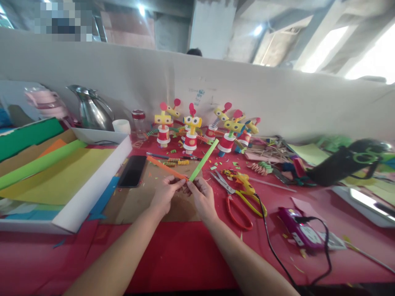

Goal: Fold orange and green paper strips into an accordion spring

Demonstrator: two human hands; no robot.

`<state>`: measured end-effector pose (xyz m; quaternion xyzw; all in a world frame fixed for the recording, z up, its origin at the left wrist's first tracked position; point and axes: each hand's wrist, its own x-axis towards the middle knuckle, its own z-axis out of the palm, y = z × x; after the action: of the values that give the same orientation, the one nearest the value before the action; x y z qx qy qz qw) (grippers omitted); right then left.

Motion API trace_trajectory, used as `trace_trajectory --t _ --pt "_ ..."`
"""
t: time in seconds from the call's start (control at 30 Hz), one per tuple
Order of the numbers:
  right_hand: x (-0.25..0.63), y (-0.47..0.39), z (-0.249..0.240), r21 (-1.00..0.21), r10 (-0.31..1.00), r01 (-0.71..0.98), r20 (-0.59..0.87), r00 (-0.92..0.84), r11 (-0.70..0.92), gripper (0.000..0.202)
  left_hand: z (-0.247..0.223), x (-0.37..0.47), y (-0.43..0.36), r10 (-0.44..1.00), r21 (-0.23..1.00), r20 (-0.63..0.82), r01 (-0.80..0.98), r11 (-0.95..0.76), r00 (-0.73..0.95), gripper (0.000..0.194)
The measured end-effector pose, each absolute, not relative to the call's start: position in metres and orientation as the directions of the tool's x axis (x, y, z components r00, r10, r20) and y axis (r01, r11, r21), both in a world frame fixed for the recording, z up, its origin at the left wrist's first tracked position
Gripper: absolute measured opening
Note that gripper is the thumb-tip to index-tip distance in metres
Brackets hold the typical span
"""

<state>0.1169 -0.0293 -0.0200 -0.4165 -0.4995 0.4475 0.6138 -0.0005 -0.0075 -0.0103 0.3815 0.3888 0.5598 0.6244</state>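
Observation:
My left hand [168, 192] pinches an orange paper strip [165, 166] that slants up to the left. My right hand [201, 195] is closed on a green paper strip [204, 160] that slants up to the right. The two strips meet between my fingertips, above a brown cardboard sheet [129, 205]. Just beyond lie small folded paper springs [175, 162] and a pen [159, 156]. Several little paper-cup figures [190, 139] with yellow heads and red cups stand behind. How the strips join is hidden by my fingers.
Right of my hands lie scissors [230, 191] and a yellow glue gun [245, 183] with a black cord. A purple power box [304, 230] sits farther right, near a dark bottle [336, 162]. On the left are a phone [133, 170] and a white box [92, 185] of coloured paper.

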Motion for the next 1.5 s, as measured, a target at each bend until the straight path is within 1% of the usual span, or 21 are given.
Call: trace_trajectory --t 0.13,0.3,0.4,0.53,0.67,0.93,1.1,1.3,1.37,1.5 --pt "0.116 -0.029 -0.018 -0.958 0.965 -0.139 0.234 0.118 0.250 0.018 -0.009 0.000 -0.009 0.994 0.911 -0.065 -0.402 0.094 0.086 0.030" --pt "0.118 -0.027 -0.016 -0.959 0.974 -0.175 0.213 0.079 0.224 0.019 -0.009 0.001 -0.009 0.993 0.903 -0.071 -0.417 0.104 0.093 0.030" --pt "0.119 -0.025 -0.016 -0.957 0.981 -0.216 0.188 0.046 0.194 0.020 -0.011 0.001 -0.007 0.993 0.898 -0.072 -0.427 0.104 0.090 0.029" --pt "0.121 -0.024 -0.013 -0.948 0.989 -0.294 0.140 -0.037 0.123 0.023 -0.010 0.000 -0.006 0.996 0.909 -0.087 -0.407 0.089 0.023 0.032" --pt "0.121 -0.024 -0.010 -0.931 0.991 -0.356 0.114 -0.073 0.081 0.027 -0.009 -0.001 -0.006 0.995 0.901 -0.098 -0.423 0.097 0.020 0.036" --pt "0.121 -0.025 -0.009 -0.921 0.992 -0.384 0.102 -0.079 0.064 0.025 -0.009 -0.002 -0.006 0.997 0.912 -0.075 -0.402 0.079 0.024 0.031" --pt "0.120 -0.024 -0.012 -0.937 0.989 -0.329 0.139 -0.050 0.115 0.023 -0.011 0.000 -0.006 0.999 0.933 -0.046 -0.358 0.034 -0.025 0.029" --pt "0.120 -0.023 -0.015 -0.955 0.985 -0.243 0.174 0.003 0.169 0.022 -0.012 0.001 -0.007 0.996 0.921 -0.081 -0.381 0.084 0.024 0.028" --pt "0.121 -0.023 -0.017 -0.960 0.986 -0.223 0.165 0.028 0.168 0.021 -0.011 0.001 -0.008 0.996 0.934 -0.088 -0.345 0.090 0.021 0.029" --pt "0.122 -0.024 -0.018 -0.968 0.981 -0.180 0.158 0.115 0.177 0.020 -0.013 -0.002 -0.009 0.998 0.974 -0.068 -0.217 0.069 0.010 0.027"
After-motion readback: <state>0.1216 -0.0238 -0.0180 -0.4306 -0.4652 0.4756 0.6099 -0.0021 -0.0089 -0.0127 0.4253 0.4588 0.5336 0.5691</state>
